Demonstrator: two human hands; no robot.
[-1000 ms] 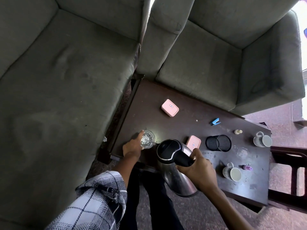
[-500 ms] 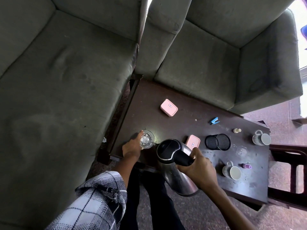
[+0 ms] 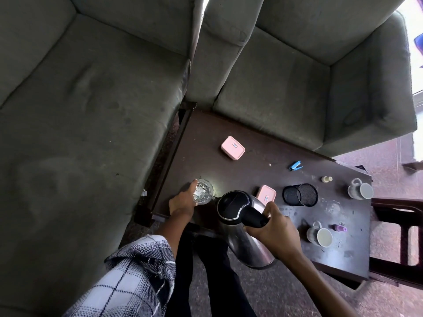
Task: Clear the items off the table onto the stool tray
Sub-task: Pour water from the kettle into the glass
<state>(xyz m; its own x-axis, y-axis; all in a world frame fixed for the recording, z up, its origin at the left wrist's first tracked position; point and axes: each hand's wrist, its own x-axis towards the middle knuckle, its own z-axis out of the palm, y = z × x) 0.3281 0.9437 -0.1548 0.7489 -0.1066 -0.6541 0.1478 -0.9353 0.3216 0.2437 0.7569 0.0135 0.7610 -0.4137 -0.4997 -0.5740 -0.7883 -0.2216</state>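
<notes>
At table (image 3: 251, 170) edge, left hand (image 3: 182, 205) gripped glass (image 3: 203, 191), steadying it; right hand (image 3: 274, 232) clamped kettle (image 3: 233, 204) handle, tipping spout toward it.

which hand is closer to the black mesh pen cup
Right. The right hand grips the kettle by its handle, just beside the black mesh pen cup. The left hand holds the glass on the kettle's other side, farther away.
</notes>
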